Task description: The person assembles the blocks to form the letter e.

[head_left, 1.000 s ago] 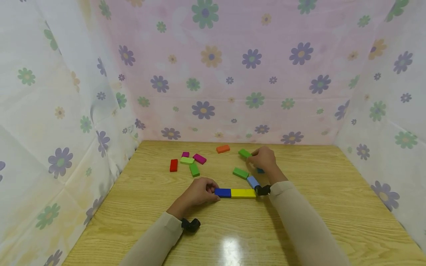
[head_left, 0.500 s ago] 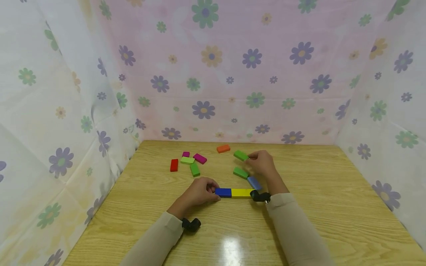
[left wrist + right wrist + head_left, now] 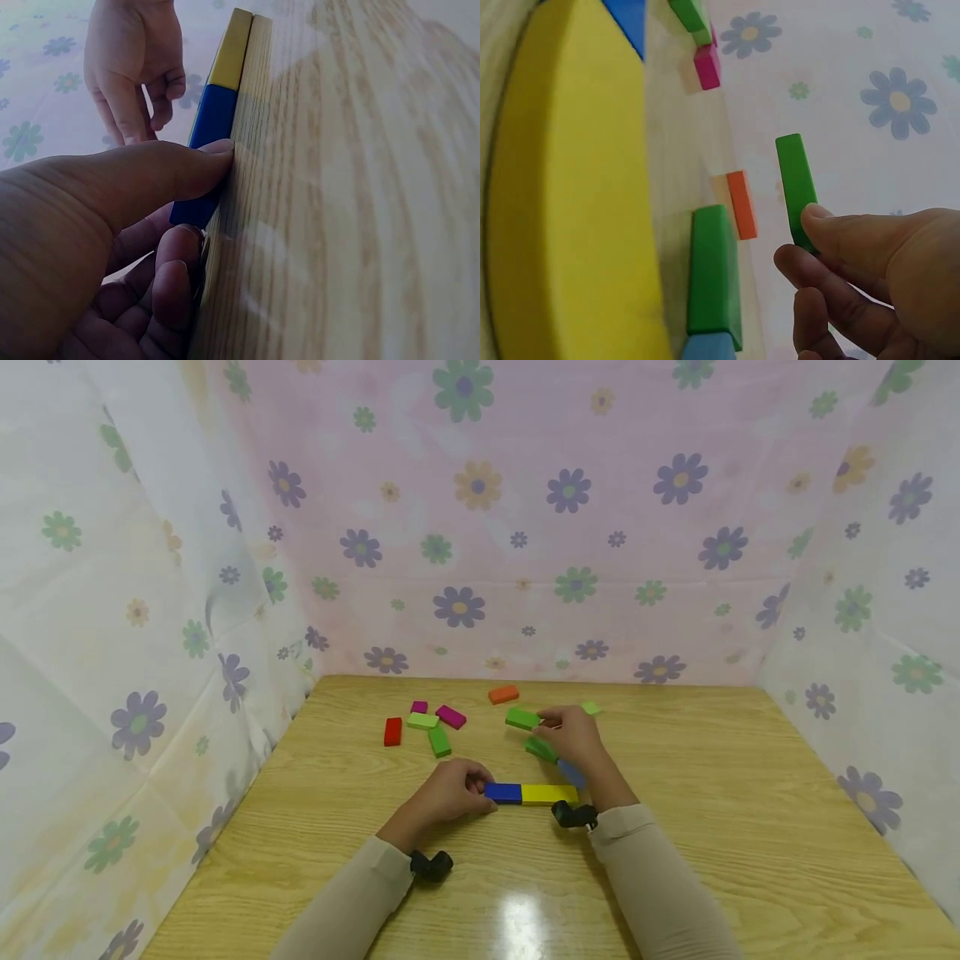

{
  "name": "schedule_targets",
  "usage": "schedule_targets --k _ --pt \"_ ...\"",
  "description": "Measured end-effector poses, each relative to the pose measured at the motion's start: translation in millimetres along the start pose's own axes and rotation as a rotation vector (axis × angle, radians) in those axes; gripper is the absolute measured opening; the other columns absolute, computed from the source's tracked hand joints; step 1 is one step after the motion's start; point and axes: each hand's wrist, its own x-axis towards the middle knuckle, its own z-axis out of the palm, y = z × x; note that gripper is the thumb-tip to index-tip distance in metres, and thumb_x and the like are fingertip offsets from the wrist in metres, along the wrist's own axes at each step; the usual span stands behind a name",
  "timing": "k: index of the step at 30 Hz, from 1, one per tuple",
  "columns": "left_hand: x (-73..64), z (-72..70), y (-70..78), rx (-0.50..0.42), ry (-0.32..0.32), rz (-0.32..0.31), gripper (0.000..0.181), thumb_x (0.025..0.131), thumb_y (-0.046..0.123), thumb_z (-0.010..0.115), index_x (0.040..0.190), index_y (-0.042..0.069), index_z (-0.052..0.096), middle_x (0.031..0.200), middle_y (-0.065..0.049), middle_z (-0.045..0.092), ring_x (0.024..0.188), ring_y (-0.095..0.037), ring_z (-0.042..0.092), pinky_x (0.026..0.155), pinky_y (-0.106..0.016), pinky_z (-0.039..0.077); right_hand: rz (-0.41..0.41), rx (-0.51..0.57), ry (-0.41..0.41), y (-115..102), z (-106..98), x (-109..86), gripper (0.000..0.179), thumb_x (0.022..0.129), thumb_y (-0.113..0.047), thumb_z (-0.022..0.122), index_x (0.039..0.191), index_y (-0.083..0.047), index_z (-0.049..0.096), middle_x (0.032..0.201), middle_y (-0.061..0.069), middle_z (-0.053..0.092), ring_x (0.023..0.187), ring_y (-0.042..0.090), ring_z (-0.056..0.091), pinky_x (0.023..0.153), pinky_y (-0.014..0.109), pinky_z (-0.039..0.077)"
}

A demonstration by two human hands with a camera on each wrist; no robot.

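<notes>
My left hand [image 3: 448, 793] holds the end of a blue block [image 3: 503, 793] lying on the table, thumb on the near side in the left wrist view. A yellow block [image 3: 550, 795] touches the blue one end to end, making a straight row. Behind that row my right hand [image 3: 579, 745] pinches one end of a green block [image 3: 795, 180] between thumb and finger, raised off the table. Under this hand lie another green block [image 3: 711, 277] and a light blue block [image 3: 570, 772], partly covered in the head view.
An orange block [image 3: 503, 694] lies near the back edge. To the left are a red block [image 3: 393, 732], a lime block [image 3: 423, 721], a green block [image 3: 439, 742] and two magenta blocks, one being the larger magenta block [image 3: 451, 717]. Another lime block [image 3: 591, 707] shows behind my right hand.
My right hand has moved left and a little nearer, carrying the green block with it. A lime block behind it has come into sight. The left hand and the row stay put.
</notes>
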Motion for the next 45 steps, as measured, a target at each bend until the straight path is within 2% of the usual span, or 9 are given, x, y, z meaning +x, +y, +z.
schedule_targets --k 9,17,29,45 --pt "2.3 0.9 -2.3 -0.010 -0.004 0.005 0.025 0.082 0.029 0.090 0.101 0.022 0.075 0.088 0.002 0.066 0.082 -0.015 0.060 0.074 -0.028 0.052 -0.011 -0.099 0.001 -3.0 18.8 -0.3 0.040 0.100 -0.024 0.069 0.138 -0.011 0.067 0.122 0.011 0.074 0.114 0.033 0.066 0.091 0.050 0.056" --pt "1.6 -0.1 -2.3 0.006 0.003 0.011 0.025 0.082 0.030 0.090 0.101 0.022 0.075 0.087 0.003 0.066 0.081 -0.014 0.060 0.073 -0.027 0.052 -0.021 -0.145 0.000 -2.8 28.1 1.8 0.041 0.100 -0.024 0.069 0.139 -0.013 0.066 0.121 0.008 0.074 0.118 0.035 0.062 0.095 0.054 0.053" --pt "0.0 0.1 0.7 -0.006 0.001 -0.004 0.022 0.082 0.027 0.089 0.099 0.022 0.075 0.086 0.003 0.066 0.080 -0.014 0.060 0.073 -0.028 0.051 -0.058 -0.228 0.025 -0.2 35.2 3.7 0.036 0.098 -0.024 0.072 0.134 -0.015 0.071 0.120 0.007 0.075 0.117 0.034 0.068 0.091 0.050 0.056" --pt "-0.4 0.7 1.2 -0.004 0.007 -0.003 0.022 0.082 0.027 0.090 0.099 0.023 0.075 0.086 0.003 0.065 0.080 -0.014 0.060 0.072 -0.027 0.051 0.024 -0.188 -0.041 -2.4 35.1 2.2 0.037 0.099 -0.019 0.070 0.136 -0.011 0.069 0.130 0.010 0.071 0.123 0.033 0.064 0.102 0.051 0.052"
